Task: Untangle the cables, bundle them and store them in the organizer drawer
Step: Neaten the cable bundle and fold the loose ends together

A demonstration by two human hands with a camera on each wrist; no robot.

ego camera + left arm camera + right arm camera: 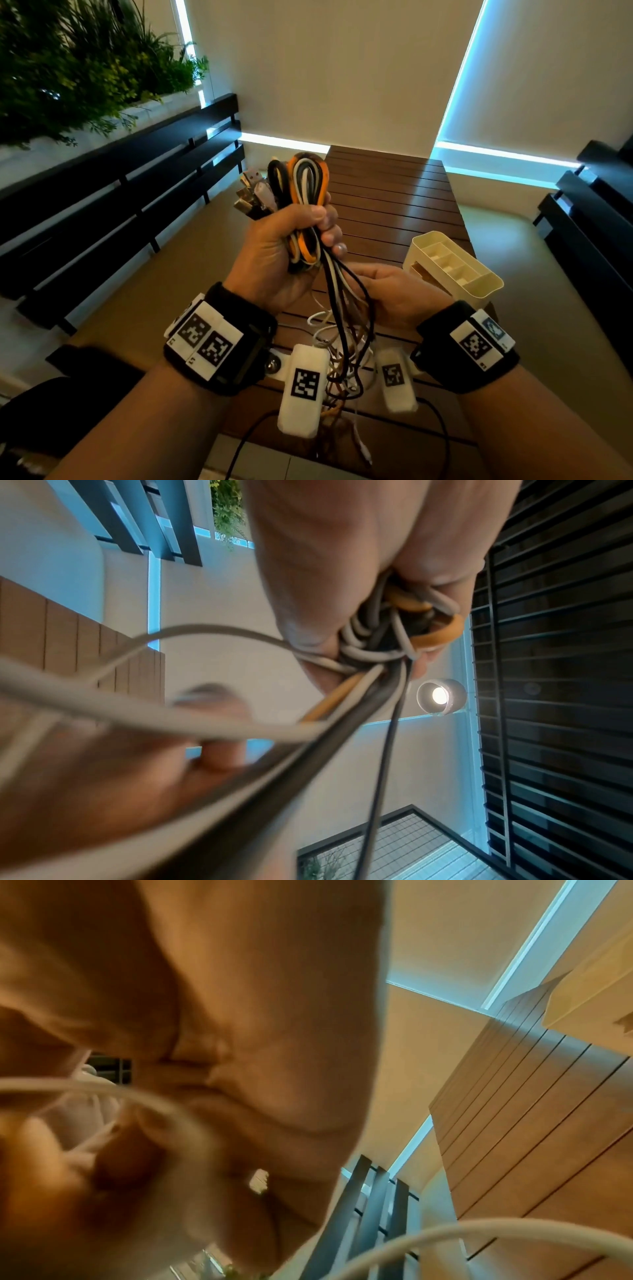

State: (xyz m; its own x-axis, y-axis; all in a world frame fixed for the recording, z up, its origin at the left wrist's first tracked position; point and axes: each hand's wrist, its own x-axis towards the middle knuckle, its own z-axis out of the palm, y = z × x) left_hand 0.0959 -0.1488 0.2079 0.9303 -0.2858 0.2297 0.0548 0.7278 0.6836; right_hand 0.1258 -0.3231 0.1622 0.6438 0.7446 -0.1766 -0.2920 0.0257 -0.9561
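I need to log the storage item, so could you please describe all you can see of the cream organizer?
The cream plastic organizer box is rectangular with rounded corners, open-topped and split by partitions into several compartments that look empty. It sits upright on the brown slatted wooden table, behind the right hand. Neither hand touches it, and no cables are in it.

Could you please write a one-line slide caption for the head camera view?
Left hand grips looped cables while right hand handles their hanging strands above the wooden table, beside the cream organizer.
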